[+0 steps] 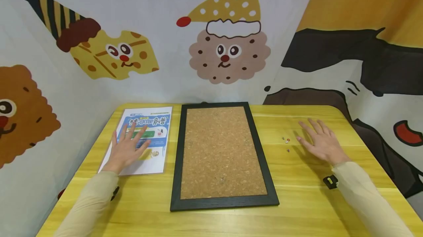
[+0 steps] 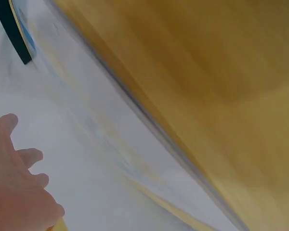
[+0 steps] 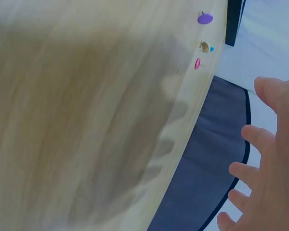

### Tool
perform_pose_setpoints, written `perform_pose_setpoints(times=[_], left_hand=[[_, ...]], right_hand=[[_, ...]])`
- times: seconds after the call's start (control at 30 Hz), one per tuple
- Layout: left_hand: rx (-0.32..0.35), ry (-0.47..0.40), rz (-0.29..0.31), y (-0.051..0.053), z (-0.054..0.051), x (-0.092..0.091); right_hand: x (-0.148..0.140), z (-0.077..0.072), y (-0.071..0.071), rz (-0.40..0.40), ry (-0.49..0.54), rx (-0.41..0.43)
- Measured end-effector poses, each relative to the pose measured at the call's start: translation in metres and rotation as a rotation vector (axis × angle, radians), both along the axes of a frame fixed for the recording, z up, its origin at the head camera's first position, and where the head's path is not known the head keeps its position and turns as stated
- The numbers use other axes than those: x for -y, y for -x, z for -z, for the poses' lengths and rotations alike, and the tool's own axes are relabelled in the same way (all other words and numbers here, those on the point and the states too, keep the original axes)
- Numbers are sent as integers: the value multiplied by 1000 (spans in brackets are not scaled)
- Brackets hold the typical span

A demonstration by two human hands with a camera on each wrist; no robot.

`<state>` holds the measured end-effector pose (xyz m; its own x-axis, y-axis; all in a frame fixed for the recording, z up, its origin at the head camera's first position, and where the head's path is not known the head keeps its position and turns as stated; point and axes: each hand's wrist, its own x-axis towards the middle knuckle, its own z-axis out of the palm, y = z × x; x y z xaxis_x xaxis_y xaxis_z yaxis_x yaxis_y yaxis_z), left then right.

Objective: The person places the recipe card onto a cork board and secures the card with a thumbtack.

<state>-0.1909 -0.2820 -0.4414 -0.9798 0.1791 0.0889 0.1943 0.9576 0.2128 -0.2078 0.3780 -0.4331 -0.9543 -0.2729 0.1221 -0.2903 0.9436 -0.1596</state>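
Note:
My left hand (image 1: 125, 151) is spread above a printed, shiny sheet (image 1: 162, 163) with blue artwork and large lettering; I cannot tell whether it touches. To the right, my right hand (image 1: 324, 145) hovers over the table with fingers apart, holding nothing. Several tiny coloured pieces, like pushpins (image 1: 288, 140), lie just left of it. The right wrist view shows a purple one (image 3: 205, 19) and a pink one (image 3: 197, 63). Between both hands lies a cork board (image 1: 221, 152) in a black frame (image 1: 224, 203).
All of this is on a yellow wood-grain table (image 1: 307, 207). Behind it rises a wall covering (image 1: 158, 90) printed with cartoon biscuits and cheese. A small mark (image 1: 222, 179) shows low on the cork.

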Motion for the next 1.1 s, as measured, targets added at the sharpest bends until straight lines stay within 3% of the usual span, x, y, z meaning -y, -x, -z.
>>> perform_pose_setpoints(times=[0.3,0.77,0.97,1.1], left_hand=[[29,21,39,10,3,-34],[59,17,165,21,12,-77],[139,14,258,21,9,-90],[196,-15,285,21,8,-93]], right_hand=[[11,3,-2,-16,11,9],[24,6,-3,-50,45,36],[25,10,-4,-53,53,23],[24,13,-3,-52,62,22]])
